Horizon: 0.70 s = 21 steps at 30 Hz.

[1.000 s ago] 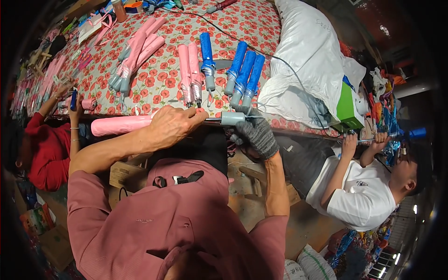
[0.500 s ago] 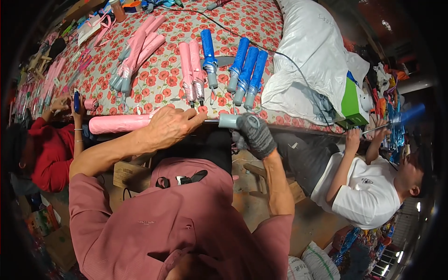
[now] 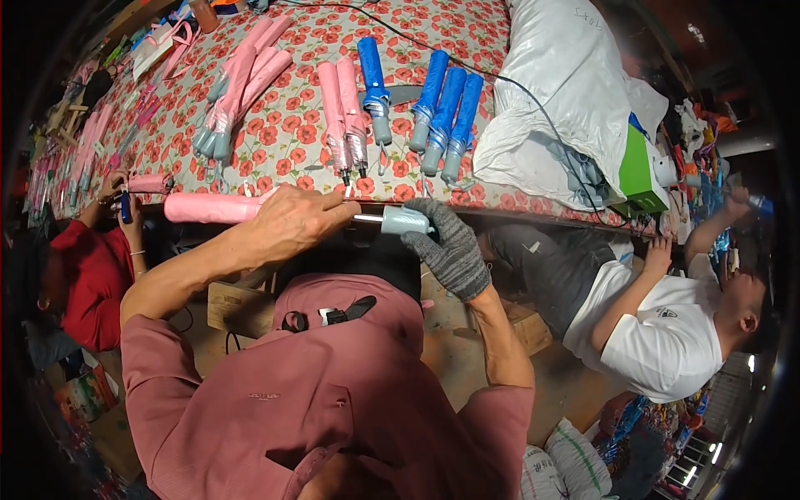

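A pink folding umbrella lies sideways along the table's near edge, its canopy furled. My bare left hand is closed around its right end. From there a short metal shaft runs to a grey handle. My right hand, in a grey knitted glove, has the handle between thumb and fingers at its outer end, in a loose grip. Just beyond my hands lie two pink umbrellas with bare shaft tips, without handles. Beside them are a blue umbrella and several more blue umbrellas with grey handles.
A bundle of pink umbrellas lies at the left on the flowered tablecloth. A large white sack and a green box stand right, a black cable crossing. Co-workers in red and white sit either side.
My right hand has loosened from its wrapped grip on the handle, its fingers straighter and the thumb apart. The co-worker at the right has moved the blue umbrella away.
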Motion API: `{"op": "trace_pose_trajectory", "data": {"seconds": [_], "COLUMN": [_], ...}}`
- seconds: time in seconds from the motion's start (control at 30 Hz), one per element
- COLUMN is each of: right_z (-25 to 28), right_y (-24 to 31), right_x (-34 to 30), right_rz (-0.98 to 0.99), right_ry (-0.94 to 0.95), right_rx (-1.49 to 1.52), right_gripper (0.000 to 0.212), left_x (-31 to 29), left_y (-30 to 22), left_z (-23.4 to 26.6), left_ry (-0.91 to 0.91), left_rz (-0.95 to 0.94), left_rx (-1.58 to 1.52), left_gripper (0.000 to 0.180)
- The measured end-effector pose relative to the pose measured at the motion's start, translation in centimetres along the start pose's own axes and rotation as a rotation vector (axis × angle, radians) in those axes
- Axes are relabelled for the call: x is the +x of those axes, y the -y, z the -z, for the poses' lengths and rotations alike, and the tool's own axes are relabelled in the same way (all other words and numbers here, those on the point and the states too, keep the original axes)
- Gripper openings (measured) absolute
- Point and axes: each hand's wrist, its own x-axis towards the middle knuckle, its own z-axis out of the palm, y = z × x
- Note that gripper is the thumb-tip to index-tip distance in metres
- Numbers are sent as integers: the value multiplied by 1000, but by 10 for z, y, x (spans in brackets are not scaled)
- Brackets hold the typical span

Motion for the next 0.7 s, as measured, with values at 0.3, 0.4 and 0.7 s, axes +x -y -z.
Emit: {"op": "trace_pose_trajectory", "data": {"seconds": [0.3, 0.4, 0.7], "right_z": [-17, -38, -37], "right_y": [22, -11, 16], "right_x": [-14, -32, -31], "right_rz": [336, -14, 190], "right_ry": [76, 106, -3], "right_rx": [-470, 114, -248], "right_gripper": [32, 32, 35], "left_x": [-12, -16, -26], "left_y": [0, -19, -3], "left_z": [13, -11, -10], "left_ry": [417, 325, 292], "left_rz": [83, 75, -30], "left_rx": [-739, -498, -758], "left_gripper": [25, 24, 26]}}
